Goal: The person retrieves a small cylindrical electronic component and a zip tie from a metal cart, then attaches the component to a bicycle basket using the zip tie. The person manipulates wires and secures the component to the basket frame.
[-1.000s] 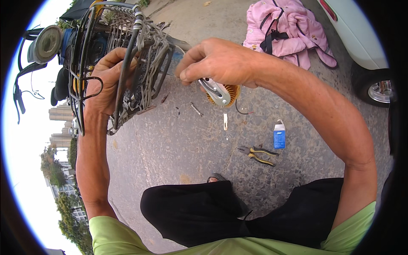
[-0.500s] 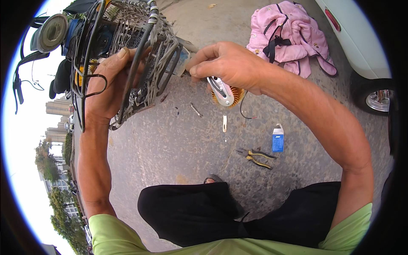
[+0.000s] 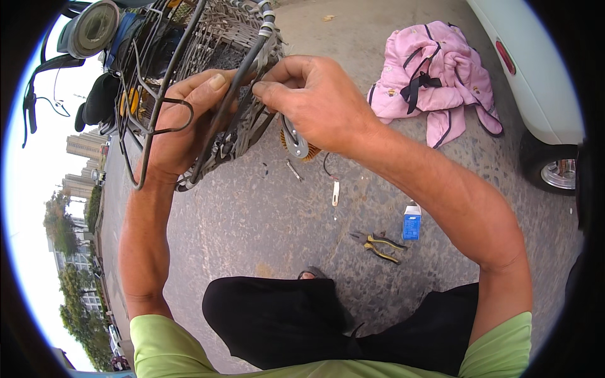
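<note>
My right hand [image 3: 312,97] is closed, thumb and forefinger together at the right side of a worn woven basket [image 3: 268,69] with a metal frame. Below its fingers hangs a round lamp [image 3: 307,150] with gold cooling fins, a silver bracket and a short dark wire. The hand covers the lamp's upper part. My left hand [image 3: 183,116] reaches in among the frame bars, thumb up and fingers curled behind a dark bar. What its fingertips hold is hidden.
Yellow-and-black pliers [image 3: 381,246], a small blue-and-white box [image 3: 411,225], a wrench [image 3: 293,169] and a white strip [image 3: 336,193] lie on the ground. A pink quilted cover [image 3: 435,79] lies at the far right near a light-coloured vehicle [image 3: 535,75]. A round headlamp [image 3: 93,29] is at upper left.
My right hand has moved left to the basket, and the lamp has come along with it. My left hand has shifted slightly right among the bars.
</note>
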Available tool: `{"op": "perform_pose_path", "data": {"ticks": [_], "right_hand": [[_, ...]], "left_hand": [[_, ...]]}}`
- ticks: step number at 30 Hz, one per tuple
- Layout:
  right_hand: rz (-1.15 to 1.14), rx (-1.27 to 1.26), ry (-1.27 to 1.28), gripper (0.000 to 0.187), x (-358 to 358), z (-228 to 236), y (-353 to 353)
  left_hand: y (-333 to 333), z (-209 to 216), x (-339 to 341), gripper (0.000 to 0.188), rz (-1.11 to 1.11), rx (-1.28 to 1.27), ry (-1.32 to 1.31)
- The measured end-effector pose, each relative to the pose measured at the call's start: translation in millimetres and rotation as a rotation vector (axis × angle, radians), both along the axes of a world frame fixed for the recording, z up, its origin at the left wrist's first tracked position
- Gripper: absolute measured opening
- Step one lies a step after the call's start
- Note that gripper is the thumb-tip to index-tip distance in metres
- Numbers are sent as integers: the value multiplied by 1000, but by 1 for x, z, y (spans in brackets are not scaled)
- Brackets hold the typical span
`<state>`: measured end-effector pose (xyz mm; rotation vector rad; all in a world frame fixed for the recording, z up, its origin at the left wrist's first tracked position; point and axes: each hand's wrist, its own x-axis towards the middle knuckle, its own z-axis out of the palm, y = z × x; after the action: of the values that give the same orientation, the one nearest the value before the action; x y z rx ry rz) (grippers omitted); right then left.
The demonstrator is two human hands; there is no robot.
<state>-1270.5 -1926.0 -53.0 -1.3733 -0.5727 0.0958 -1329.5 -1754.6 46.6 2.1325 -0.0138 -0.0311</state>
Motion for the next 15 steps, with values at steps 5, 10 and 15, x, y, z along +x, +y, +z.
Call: {"op": "perform_pose_path", "data": {"ticks": [5,10,15], "right_hand": [[-30,-11,-26,30,0,-1,0],[-44,-45,-108,30,3,0,-1],[-36,-20,-139,28,0,-2,-1]], "left_hand": [[-4,-1,-4,39,26,64,-42],[-3,0,-4,47,35,139,-31],[-3,-3,-4,47,9,220,-77]]}}
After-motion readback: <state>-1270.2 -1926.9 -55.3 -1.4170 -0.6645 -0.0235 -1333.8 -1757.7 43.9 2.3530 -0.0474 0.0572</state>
